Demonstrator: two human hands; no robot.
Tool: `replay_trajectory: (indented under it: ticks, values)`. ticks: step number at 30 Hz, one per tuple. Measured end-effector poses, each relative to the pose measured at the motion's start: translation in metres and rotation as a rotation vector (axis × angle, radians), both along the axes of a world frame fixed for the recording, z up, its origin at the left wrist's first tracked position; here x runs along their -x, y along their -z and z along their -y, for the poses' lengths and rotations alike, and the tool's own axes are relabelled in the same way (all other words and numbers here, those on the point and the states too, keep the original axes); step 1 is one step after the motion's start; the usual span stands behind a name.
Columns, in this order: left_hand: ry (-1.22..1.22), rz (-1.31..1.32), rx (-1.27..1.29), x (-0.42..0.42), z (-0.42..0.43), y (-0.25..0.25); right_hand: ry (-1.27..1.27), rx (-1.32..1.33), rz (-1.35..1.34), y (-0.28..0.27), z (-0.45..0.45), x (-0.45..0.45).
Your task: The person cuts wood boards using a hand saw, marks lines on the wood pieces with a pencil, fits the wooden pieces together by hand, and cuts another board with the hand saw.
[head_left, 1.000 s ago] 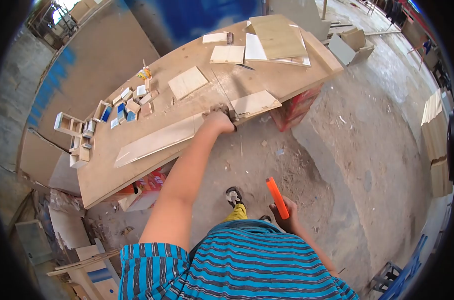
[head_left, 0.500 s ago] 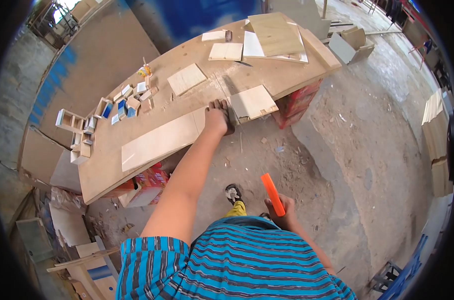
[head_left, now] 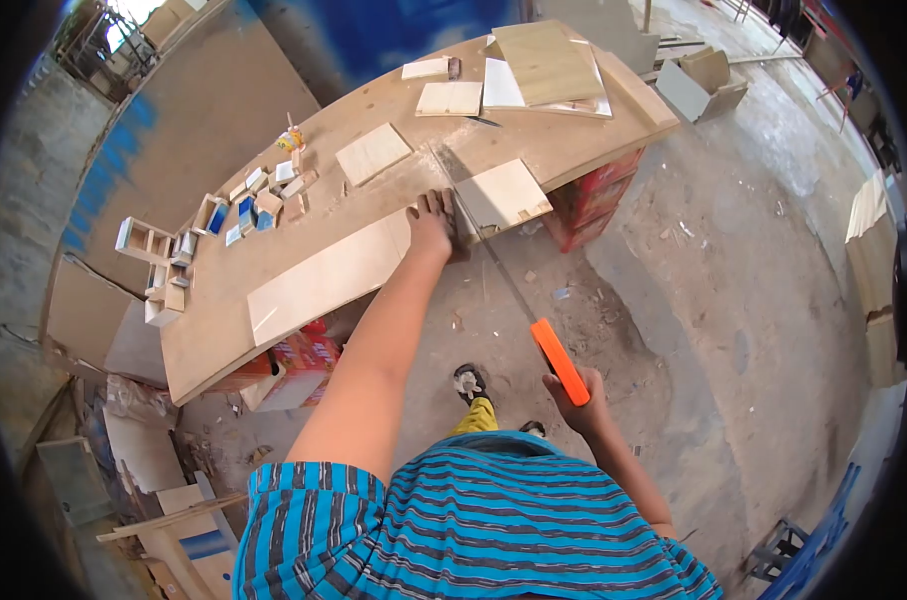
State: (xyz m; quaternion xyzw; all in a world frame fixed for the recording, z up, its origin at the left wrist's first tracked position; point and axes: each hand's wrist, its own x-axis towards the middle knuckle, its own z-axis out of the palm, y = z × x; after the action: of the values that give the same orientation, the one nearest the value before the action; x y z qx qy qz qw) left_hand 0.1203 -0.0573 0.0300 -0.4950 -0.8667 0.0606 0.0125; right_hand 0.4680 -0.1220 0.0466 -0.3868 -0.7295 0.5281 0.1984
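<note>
Sawing appears in hand: right hand (head_left: pixel 590 411) closed around the orange-handled handsaw (head_left: pixel 562 366), which crosses the table's (head_left: pixel 211 335) near edge; left hand (head_left: pixel 433 222) open, palm down on the pale board (head_left: pixel 324 272) along that edge. The next stroke calls for steady bracing.

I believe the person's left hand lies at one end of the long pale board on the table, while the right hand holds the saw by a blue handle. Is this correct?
Not quite: the handle is orange, as the head view shows. The left hand lies at one end of the long pale board on the table, while the right hand holds the saw by that orange handle.
</note>
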Motion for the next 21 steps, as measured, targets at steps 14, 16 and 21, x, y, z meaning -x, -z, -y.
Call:
replay_trajectory:
  ticks: [14,16,21]
  values:
    - [-0.16,0.126,-0.679,0.015,-0.025,0.049,-0.047,-0.104,-0.015,0.028,-0.002,-0.005]
    - [-0.148,0.12,-0.702,0.015,-0.027,0.045,-0.021,-0.055,-0.035,0.025,-0.005,-0.003]
    - [-0.107,0.144,-0.751,0.019,-0.021,0.042,0.005,-0.054,-0.001,-0.001,0.005,0.007]
